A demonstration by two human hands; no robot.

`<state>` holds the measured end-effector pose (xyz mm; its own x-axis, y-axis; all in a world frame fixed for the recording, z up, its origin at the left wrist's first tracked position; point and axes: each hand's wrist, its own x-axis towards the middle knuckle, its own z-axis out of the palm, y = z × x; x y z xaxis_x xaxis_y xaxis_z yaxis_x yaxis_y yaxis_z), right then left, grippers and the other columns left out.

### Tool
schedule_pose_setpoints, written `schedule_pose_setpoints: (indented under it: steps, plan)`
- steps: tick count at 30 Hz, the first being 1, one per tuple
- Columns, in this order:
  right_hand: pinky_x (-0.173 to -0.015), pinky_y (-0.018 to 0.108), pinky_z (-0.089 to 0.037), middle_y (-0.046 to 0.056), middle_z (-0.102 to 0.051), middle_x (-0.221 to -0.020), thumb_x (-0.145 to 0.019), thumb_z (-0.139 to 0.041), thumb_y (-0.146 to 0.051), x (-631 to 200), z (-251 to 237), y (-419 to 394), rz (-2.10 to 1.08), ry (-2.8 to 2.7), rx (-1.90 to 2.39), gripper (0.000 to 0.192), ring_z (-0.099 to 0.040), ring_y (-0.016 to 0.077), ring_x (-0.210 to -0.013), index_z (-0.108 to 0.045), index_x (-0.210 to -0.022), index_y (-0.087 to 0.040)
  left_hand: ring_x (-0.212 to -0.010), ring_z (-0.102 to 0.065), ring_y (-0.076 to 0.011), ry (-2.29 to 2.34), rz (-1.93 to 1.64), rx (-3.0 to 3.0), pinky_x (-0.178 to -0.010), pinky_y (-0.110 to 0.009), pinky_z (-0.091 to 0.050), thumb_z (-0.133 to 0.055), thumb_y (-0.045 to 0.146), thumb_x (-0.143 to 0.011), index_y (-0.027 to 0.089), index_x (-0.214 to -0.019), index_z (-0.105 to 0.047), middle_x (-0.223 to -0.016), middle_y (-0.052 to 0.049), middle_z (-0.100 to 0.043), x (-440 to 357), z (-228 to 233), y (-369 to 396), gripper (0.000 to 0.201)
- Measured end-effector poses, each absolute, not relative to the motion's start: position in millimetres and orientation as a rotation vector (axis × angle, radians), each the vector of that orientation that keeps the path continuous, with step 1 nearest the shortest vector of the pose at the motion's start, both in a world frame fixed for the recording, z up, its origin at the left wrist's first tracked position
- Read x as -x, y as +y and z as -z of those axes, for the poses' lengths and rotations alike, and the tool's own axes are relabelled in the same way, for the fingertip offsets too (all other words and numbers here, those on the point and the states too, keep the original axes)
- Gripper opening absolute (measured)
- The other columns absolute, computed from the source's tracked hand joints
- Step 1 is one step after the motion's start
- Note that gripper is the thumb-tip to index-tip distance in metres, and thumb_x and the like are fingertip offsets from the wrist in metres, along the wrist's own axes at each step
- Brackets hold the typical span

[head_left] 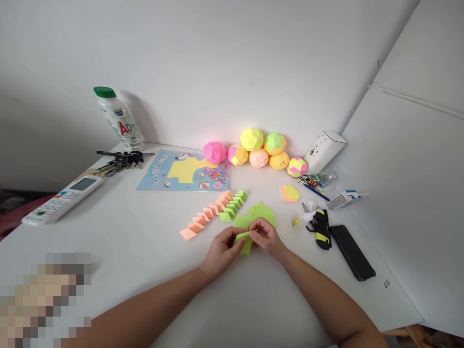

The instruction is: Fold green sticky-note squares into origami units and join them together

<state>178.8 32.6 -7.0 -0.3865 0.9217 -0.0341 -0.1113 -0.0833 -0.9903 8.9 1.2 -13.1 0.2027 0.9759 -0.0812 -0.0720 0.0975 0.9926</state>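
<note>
My left hand (pixel 224 249) and my right hand (pixel 267 238) both pinch a small green paper piece (pixel 242 236) between thumbs and fingers, over the middle of the table. Just beyond the fingers lie loose green paper sheets (pixel 264 211), overlapping one another. Left of these sheets is a row of folded green paper units (pixel 232 207), tucked one against another. A longer row of folded peach paper units (pixel 205 216) runs diagonally beside it. The fingers hide part of the held paper, so its exact folds cannot be made out.
Several faceted paper balls (pixel 252 140) stand along the wall by a blue printed sheet (pixel 154 179). A remote (pixel 63 199), keys (pixel 119 162) and a bottle (pixel 121 121) are left. Yellow-orange notes (pixel 290 193), a black-yellow tool (pixel 321 229) and a phone (pixel 353 252) lie right.
</note>
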Motion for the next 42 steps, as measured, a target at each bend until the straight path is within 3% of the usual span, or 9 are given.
schedule_pose_setpoints:
  steps: [5, 15, 42]
  plan:
    - [-0.044, 0.021, -0.044, -0.002, -0.056, -0.060, -0.074, -0.068, -0.030, -177.4, 9.1, 31.5, -1.491, -1.498, 1.056, 0.016, -0.053, 0.0088, -0.047, -0.061, -0.079, -0.016, -0.076, -0.059, -0.0175, 1.110, -1.071, -1.223, -0.066, -0.028, -0.048, -0.060, 0.039, -0.076, 0.017, -0.093, -0.061, -0.084, -0.004, -0.064, -9.1, 11.3, 0.4, 0.028]
    - [-0.043, 0.019, -0.045, -0.003, -0.057, -0.057, -0.074, -0.067, -0.032, -179.2, 13.8, 33.1, -1.547, -1.445, 1.050, 0.019, -0.054, 0.0080, -0.045, -0.059, -0.075, -0.015, -0.064, -0.050, -0.0129, 1.177, -1.106, -1.307, -0.058, -0.024, -0.042, -0.058, 0.039, -0.078, 0.017, -0.075, -0.060, -0.068, 0.000, -0.054, -8.2, 13.1, 1.8, 0.022]
    - [-0.042, 0.020, -0.045, -0.004, -0.055, -0.056, -0.075, -0.065, -0.036, -178.7, 12.5, 33.8, -1.575, -1.453, 1.038, 0.022, -0.053, 0.0080, -0.043, -0.058, -0.074, -0.015, -0.062, -0.047, -0.0115, 1.051, -1.147, -1.274, -0.058, -0.023, -0.040, -0.058, 0.037, -0.078, 0.017, -0.065, -0.055, -0.066, 0.001, -0.049, -6.3, 4.8, 2.4, 0.025]
